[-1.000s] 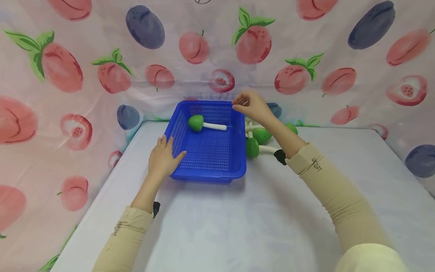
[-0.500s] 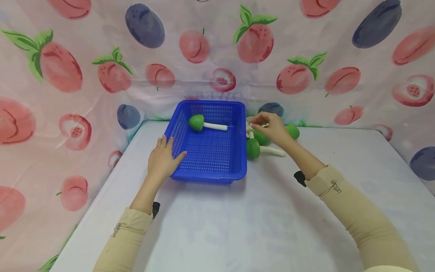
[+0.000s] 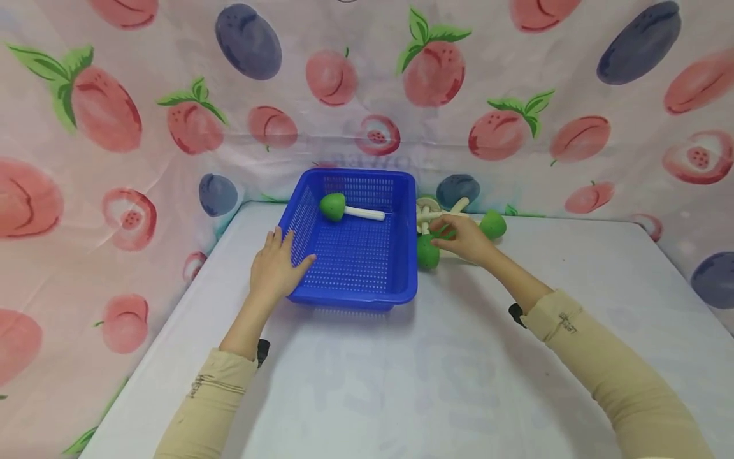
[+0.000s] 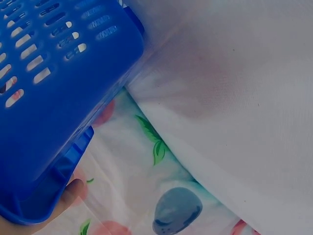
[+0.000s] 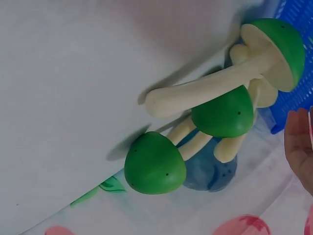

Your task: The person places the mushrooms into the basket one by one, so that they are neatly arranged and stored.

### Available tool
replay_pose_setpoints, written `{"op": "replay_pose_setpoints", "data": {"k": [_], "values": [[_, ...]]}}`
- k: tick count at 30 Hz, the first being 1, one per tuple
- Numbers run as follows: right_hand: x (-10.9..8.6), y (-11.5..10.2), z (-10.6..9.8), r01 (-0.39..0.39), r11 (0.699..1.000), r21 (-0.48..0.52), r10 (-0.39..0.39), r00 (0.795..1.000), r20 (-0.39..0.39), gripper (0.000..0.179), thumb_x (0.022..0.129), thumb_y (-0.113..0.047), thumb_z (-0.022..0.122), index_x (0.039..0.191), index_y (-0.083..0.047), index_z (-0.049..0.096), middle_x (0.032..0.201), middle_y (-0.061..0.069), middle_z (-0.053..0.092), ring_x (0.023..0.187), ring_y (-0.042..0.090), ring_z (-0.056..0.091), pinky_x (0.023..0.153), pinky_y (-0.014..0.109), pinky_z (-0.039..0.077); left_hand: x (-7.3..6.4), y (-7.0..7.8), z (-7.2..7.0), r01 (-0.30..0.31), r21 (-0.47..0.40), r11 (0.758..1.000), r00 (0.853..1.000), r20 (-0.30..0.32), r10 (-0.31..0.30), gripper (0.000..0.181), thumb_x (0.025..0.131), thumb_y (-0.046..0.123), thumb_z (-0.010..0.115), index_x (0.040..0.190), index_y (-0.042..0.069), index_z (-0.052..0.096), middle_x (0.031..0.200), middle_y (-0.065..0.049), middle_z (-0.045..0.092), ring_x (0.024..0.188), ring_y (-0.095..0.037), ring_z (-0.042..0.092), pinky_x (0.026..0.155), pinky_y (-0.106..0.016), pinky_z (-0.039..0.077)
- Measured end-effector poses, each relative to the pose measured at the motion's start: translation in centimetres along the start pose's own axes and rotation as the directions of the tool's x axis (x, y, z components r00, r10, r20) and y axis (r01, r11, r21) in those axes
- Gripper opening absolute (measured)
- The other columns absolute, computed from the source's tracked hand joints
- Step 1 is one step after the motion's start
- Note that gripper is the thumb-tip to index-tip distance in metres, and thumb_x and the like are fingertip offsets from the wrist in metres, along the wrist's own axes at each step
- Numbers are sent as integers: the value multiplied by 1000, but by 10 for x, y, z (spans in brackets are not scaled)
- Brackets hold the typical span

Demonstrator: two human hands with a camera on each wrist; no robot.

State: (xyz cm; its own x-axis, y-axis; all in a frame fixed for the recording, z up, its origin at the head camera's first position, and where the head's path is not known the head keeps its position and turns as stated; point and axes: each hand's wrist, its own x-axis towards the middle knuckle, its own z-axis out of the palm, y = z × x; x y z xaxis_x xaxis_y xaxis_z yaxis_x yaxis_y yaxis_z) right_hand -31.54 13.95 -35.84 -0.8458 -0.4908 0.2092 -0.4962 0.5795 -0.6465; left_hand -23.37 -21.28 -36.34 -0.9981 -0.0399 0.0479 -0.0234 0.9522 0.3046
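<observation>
A blue plastic basket (image 3: 344,298) stands on the white table, with one green-capped toy mushroom (image 3: 332,207) lying inside it. My left hand (image 3: 274,264) rests on the basket's left rim, fingers spread along it and thumb pointing inward. Just right of the basket, my right hand (image 3: 463,237) hovers over a pile of similar mushrooms, thumb and fingers apart with nothing between them. Closest below its fingertips is a green mushroom cap (image 3: 427,255). In the right wrist view, one thick white-stemmed mushroom (image 5: 205,90) lies across others, including a green cap (image 5: 155,164).
Behind the basket and pile hangs a fruit-printed cloth (image 3: 375,76), which also covers the left side. The white tabletop (image 3: 401,382) extends in front of the basket and to the right of the mushrooms.
My right hand has come from above the basket's back right corner down to the mushroom pile, its thumb and fingers parting. The left hand has stayed on the rim.
</observation>
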Motion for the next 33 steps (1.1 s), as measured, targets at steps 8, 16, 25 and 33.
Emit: {"op": "replay_pose_setpoints", "data": {"k": [8, 16, 25, 33], "values": [[3, 9, 5, 41, 996, -76, -36, 997, 69, 37, 82, -4, 70, 114, 9, 57, 118, 28, 59, 102, 41, 59, 87, 50, 51, 0, 0, 2, -2, -9, 1000, 1000, 2, 2, 78, 94, 49, 46, 148, -2, 21, 155, -26, 10, 145, -40, 7, 114, -57, 19], [11, 18, 7, 106, 984, -140, -86, 986, 142, 50, 81, -4, 71, 124, 11, 50, 126, 29, 55, 114, 44, 54, 96, 50, 46, -1, -2, 1, 1, -12, 1000, 1000, 1, -1, 78, 94, 49, 45, 148, -1, 22, 155, -26, 10, 145, -40, 7, 114, -57, 19], [17, 18, 13, 137, 951, -277, -63, 964, 259, 64, 77, -16, 77, 128, 8, 48, 132, 29, 49, 126, 43, 43, 108, 53, 34, 2, 1, 0, 2, -8, 1000, 1000, 7, -2, 77, 95, 48, 45, 148, -2, 20, 156, -26, 10, 145, -40, 6, 114, -58, 17], [22, 15, 23, 141, 909, -393, -11, 949, 315, 74, 74, -16, 79, 134, 6, 44, 134, 29, 46, 121, 46, 46, 102, 56, 39, -1, 0, -1, -2, -1, 1000, 1000, 12, 2, 77, 95, 47, 45, 148, -3, 21, 155, -27, 10, 145, -41, 7, 114, -57, 18]]}}
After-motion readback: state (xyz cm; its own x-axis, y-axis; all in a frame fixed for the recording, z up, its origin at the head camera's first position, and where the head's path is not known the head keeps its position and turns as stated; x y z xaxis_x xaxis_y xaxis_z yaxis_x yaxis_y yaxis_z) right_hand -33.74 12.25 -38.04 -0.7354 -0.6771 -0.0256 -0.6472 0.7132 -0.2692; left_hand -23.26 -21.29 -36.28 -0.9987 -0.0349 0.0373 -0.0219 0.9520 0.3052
